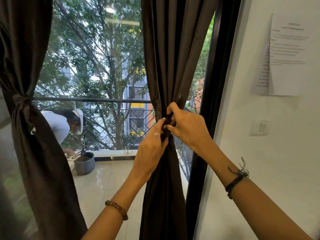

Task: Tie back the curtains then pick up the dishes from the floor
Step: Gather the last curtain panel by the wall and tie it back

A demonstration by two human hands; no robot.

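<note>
Head view looks down along my two forearms, which reach up from the bottom edge toward the window. On my left wrist sits a brown bead bracelet [116, 209]; on my right wrist a dark braided cord bracelet [236, 179] with loose ends sticking up.

My left hand [150, 147] wears a ring and curls its fingers onto the dark tie [166, 124] at the gathered waist of the right curtain [164, 84]. My right hand [187, 127] meets it from the other side, thumb and fingers pinching the same tie, so both hands grasp it just where the fabric bunches. Below my hands that curtain hangs straight down in narrow folds, beside the black window frame [210, 108].

To the right, a white wall [259, 170] carries a printed paper sheet [285, 58], one edge folded over, and a pale light switch [260, 128] lower down.

At the left the left curtain [31, 153] is already cinched by a knotted band [21, 100] and drapes aside.

Through the glass lies a tiled balcony floor [103, 179] with a grey ribbed pot [84, 163]. A person in a white top [57, 123] bends over near it, hand low by something pale on the floor; I cannot tell what it is. Behind stand a metal railing [110, 122], trees and buildings.
</note>
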